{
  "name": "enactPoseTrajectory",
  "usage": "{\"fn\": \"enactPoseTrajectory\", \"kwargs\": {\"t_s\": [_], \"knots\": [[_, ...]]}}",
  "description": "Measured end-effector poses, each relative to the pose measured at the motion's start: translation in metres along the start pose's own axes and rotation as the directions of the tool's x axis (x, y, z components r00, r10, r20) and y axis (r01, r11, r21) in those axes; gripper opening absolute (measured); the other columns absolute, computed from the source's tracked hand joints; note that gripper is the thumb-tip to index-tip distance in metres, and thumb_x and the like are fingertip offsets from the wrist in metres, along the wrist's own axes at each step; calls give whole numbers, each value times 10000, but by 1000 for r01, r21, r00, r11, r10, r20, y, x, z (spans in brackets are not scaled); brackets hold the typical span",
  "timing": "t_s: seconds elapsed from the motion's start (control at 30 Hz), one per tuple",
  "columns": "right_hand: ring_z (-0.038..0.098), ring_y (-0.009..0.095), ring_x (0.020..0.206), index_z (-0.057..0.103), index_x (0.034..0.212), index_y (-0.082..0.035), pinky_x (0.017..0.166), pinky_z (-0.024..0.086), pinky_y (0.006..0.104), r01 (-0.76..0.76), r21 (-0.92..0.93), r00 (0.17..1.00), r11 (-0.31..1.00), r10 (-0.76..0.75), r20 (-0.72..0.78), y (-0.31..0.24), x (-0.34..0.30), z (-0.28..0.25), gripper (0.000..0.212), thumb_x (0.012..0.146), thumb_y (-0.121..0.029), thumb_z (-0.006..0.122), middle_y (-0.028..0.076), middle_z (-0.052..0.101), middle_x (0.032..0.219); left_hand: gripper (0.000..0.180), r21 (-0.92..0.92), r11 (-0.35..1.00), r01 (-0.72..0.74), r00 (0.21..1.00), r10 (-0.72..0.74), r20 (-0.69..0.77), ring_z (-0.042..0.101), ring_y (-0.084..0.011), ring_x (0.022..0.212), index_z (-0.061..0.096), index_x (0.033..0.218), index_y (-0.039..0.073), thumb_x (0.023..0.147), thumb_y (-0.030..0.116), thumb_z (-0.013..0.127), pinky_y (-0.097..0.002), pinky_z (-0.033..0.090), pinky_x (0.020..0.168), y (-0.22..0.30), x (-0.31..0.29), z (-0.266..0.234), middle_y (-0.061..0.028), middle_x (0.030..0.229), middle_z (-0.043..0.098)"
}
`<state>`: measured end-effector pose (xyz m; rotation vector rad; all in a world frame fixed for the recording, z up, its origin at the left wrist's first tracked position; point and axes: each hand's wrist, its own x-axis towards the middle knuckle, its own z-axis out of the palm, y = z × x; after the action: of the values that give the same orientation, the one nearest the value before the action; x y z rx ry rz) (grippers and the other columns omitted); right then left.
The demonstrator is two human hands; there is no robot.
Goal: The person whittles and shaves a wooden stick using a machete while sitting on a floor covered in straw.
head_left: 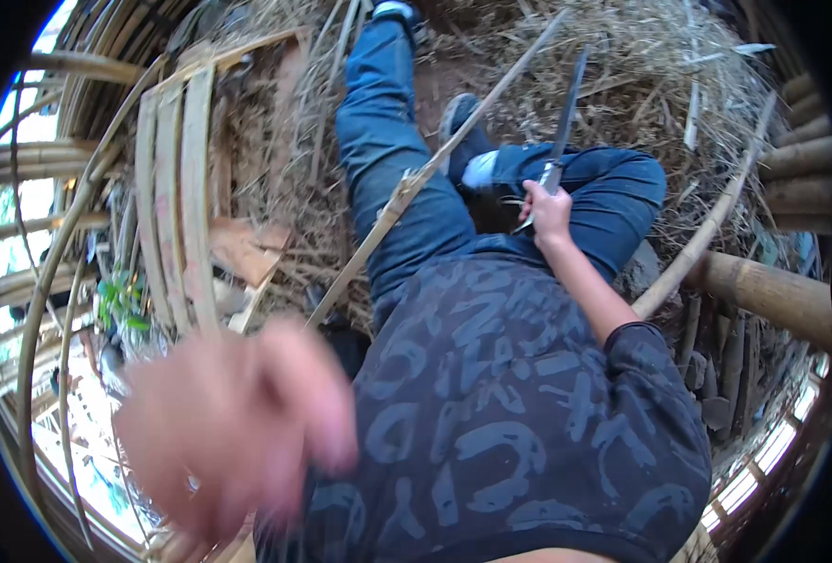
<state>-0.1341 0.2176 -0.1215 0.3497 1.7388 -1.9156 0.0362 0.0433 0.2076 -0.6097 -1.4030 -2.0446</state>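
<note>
My right hand is wrapped round the handle of a long knife above my bent right leg. Its dark, narrow blade points away from me, tip at the far end. A split bamboo strip lies slantwise across my outstretched left leg, its far end rising past the knife's left side. Shavings cling to a rough spot midway along it. My left hand is close to the camera at the lower left, smeared by motion. Its fingers look bent, but whether they hold anything cannot be made out.
A wooden slatted frame lies to the left. Straw and bamboo shavings cover the ground around my legs. At the right are a thin curved pole and a thick bamboo pole. Bamboo rails form the left wall.
</note>
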Motion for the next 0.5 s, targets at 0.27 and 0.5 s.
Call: {"fn": "enactPoseTrajectory", "kwargs": {"t_s": [0.27, 0.5], "knots": [[506, 120, 407, 520, 734, -55, 358, 400, 279, 30, -162, 999, 986, -35, -27, 19, 13, -16, 187, 845, -141, 644, 25, 513, 564, 227, -765, 612, 201, 958, 39, 283, 559, -317, 1088, 593, 1096, 26, 909, 154, 590, -476, 460, 911, -48, 52, 46, -192, 1130, 580], [516, 127, 403, 515, 717, -46, 361, 434, 289, 20, -225, 998, 974, -5, 68, 24, 18, -12, 181, 819, -131, 637, 35, 526, 557, 263, -867, 398, 299, 940, 34, 339, 540, -359, 1140, 630, 1107, 10, 952, 210, 560, -487, 438, 944, -58, 76, 74, -244, 1134, 583]]}}
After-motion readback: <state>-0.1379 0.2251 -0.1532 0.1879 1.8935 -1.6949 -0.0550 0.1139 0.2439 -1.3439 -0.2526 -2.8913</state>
